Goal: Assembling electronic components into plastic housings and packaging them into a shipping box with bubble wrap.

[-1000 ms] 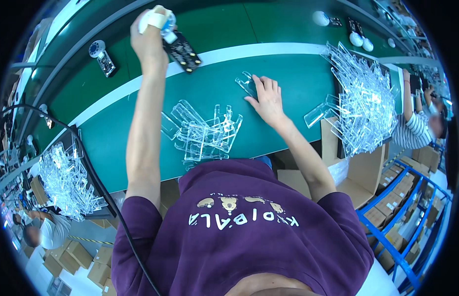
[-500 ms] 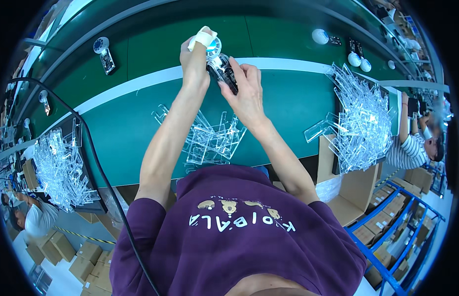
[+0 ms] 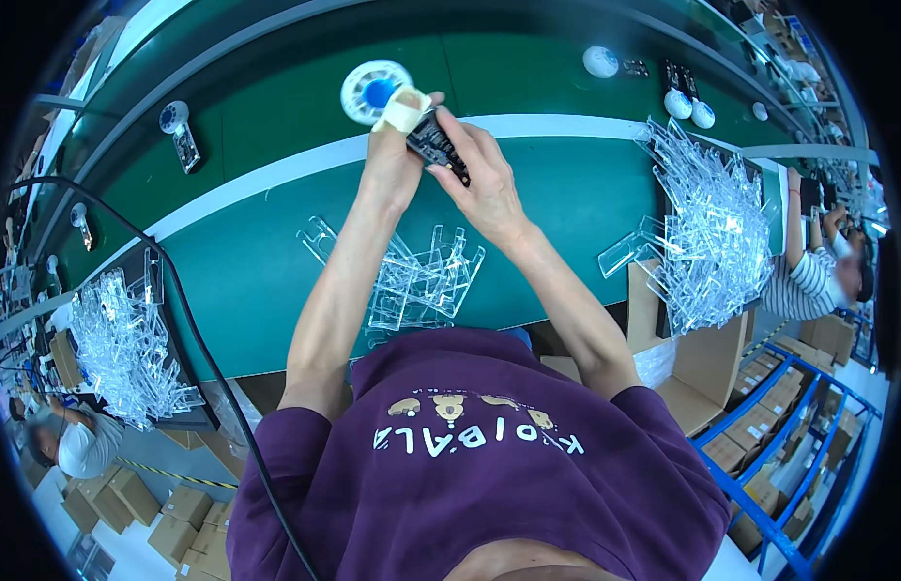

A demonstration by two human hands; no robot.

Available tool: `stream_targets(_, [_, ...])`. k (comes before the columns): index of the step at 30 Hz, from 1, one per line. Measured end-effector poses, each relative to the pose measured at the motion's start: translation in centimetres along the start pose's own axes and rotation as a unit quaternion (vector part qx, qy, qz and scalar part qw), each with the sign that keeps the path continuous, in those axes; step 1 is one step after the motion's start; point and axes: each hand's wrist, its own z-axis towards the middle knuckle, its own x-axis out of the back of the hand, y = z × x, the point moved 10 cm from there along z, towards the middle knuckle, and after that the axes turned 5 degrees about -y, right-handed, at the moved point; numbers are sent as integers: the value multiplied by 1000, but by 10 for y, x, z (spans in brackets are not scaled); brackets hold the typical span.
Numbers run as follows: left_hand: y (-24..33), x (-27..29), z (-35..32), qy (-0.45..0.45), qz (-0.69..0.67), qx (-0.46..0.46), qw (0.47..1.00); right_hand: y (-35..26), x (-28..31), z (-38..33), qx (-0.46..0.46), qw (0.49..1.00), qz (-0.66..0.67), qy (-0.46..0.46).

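Left hand [image 3: 392,167], pale wrap [image 3: 403,109] on one digit, and right hand [image 3: 485,182] grip dark circuit board [image 3: 434,141] between them, board tilted. White disc [image 3: 359,95] with blue centre beside left hand; any join to board hidden by fingers. Loose pile of clear plastic frames [image 3: 426,281] on green worktop [image 3: 557,213], near forearms. Larger clear heaps at far left [image 3: 126,349] and right [image 3: 712,232]. Beyond white strip [image 3: 557,126], disc-and-board unit [image 3: 182,140] lies on dark green surface [image 3: 528,73]. Black cable [image 3: 189,310] curves down left side.

factory workshop: long workbench [image 3: 566,198], stacked cartons [image 3: 187,505]
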Motion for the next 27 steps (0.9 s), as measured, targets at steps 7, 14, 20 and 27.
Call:
stream_targets(7, [13,-21,-15,-14,107,-29,994,60,9,-11,-243,863,393,203])
stream_targets(14, [37,-68,-49,-71,348,-168,919,91,-17,-23,-368,681,571,272])
stream_targets(20, [25,-84,-60,-89,485,-237,837,98,-10,-17,-329,736,532,258])
stream_targets(27, [12,54,76,99,286,50,952,119,77,-72,-315,941,-36,115])
